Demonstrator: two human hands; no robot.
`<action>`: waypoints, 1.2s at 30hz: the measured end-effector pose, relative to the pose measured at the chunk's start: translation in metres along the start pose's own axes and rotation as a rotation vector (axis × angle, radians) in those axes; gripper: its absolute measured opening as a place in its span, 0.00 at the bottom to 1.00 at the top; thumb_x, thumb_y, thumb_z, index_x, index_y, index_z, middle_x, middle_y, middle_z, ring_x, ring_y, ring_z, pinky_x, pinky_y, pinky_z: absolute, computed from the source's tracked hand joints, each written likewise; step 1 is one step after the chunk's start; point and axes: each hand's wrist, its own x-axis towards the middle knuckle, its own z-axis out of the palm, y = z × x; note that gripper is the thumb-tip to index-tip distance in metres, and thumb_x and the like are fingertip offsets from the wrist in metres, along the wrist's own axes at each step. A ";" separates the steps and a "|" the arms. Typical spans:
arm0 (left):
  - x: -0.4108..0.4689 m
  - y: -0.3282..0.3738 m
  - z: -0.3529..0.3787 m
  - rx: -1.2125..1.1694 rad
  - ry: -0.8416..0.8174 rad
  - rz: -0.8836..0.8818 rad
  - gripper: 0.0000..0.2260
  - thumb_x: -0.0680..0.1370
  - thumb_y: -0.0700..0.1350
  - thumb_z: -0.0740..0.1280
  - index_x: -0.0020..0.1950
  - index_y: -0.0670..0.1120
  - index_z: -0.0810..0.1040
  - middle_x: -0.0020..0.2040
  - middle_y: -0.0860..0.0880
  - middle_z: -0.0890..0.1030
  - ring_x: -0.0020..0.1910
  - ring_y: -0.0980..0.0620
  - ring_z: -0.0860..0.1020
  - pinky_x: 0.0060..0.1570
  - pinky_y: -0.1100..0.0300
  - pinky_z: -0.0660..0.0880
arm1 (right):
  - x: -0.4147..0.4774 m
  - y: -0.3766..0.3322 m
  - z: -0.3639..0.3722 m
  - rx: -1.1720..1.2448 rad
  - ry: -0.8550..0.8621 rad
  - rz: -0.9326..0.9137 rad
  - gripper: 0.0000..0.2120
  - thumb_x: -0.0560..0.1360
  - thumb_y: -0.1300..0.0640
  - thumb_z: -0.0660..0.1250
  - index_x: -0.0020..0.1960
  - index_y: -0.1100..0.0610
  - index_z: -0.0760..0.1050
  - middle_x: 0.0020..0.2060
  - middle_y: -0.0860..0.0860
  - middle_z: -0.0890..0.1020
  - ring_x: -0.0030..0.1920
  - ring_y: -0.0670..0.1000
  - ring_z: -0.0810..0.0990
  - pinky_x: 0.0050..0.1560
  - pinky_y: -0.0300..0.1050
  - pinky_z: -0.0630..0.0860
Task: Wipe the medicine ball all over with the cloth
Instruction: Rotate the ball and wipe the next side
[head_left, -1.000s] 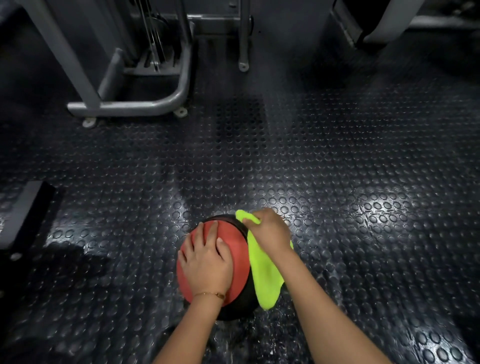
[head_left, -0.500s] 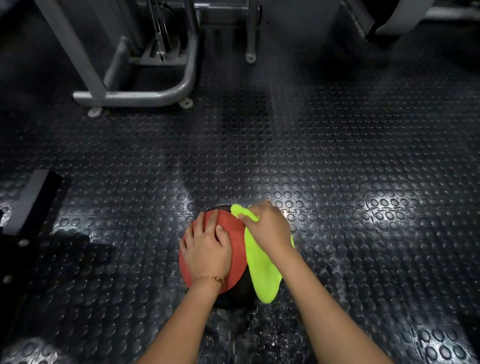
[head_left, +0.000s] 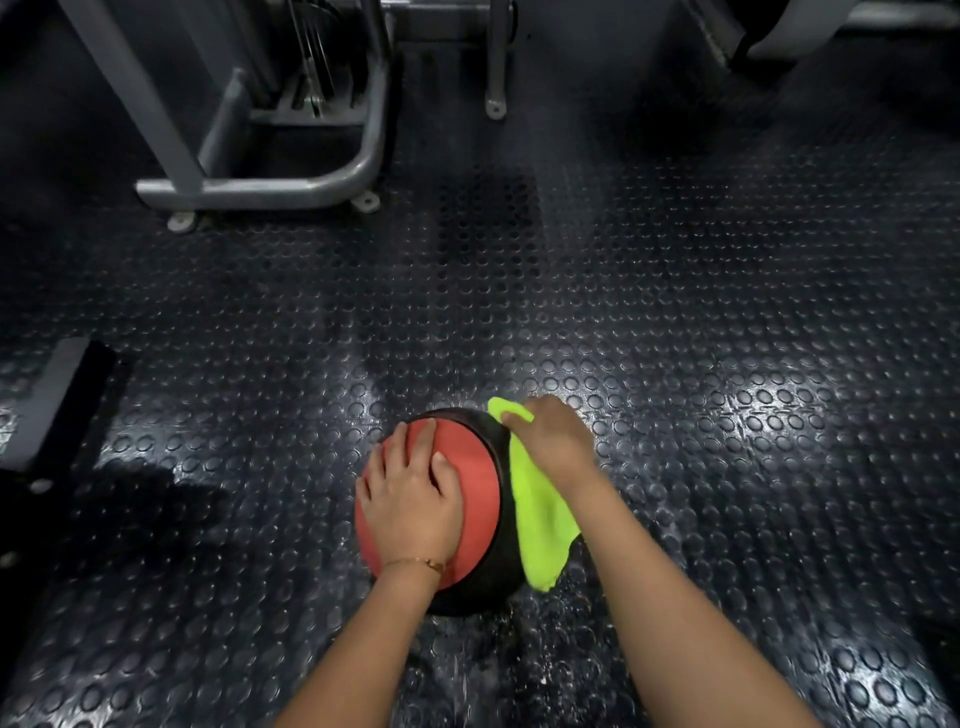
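Note:
A red and black medicine ball rests on the studded rubber floor, low in the middle of the view. My left hand lies flat on its red top with the fingers spread. My right hand presses a bright yellow-green cloth against the ball's black right side. The cloth hangs down from that hand along the ball, and its lower corner ends near the floor. The ball's underside and far side are hidden.
A grey steel machine frame with a curved base tube stands at the back left. A thin metal post comes down behind the ball. A dark flat object lies at the left edge. Black studded flooring spreads to the right.
My right hand and the cloth have shifted slightly along the ball's upper right side. My left hand stays flat on the red top. The camera has tipped a little lower.

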 end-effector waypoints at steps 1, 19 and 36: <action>-0.004 0.001 0.000 0.006 -0.005 0.006 0.30 0.72 0.57 0.41 0.70 0.56 0.66 0.72 0.50 0.66 0.72 0.44 0.61 0.69 0.44 0.59 | 0.009 0.002 -0.003 -0.017 -0.046 0.051 0.20 0.75 0.46 0.63 0.61 0.57 0.74 0.60 0.57 0.77 0.60 0.58 0.75 0.56 0.48 0.71; -0.005 -0.003 0.000 -0.005 0.014 0.011 0.28 0.73 0.56 0.44 0.69 0.54 0.69 0.71 0.49 0.69 0.70 0.42 0.65 0.68 0.43 0.61 | -0.011 -0.020 -0.006 -0.025 -0.071 -0.254 0.14 0.73 0.45 0.66 0.49 0.54 0.79 0.50 0.53 0.80 0.54 0.55 0.77 0.46 0.44 0.68; 0.049 0.010 -0.007 -0.086 -0.155 -0.096 0.20 0.78 0.54 0.50 0.70 0.57 0.66 0.72 0.52 0.66 0.70 0.45 0.64 0.68 0.47 0.61 | -0.029 0.019 0.013 0.258 0.253 -0.119 0.18 0.74 0.47 0.66 0.58 0.57 0.78 0.57 0.56 0.79 0.59 0.57 0.75 0.53 0.44 0.70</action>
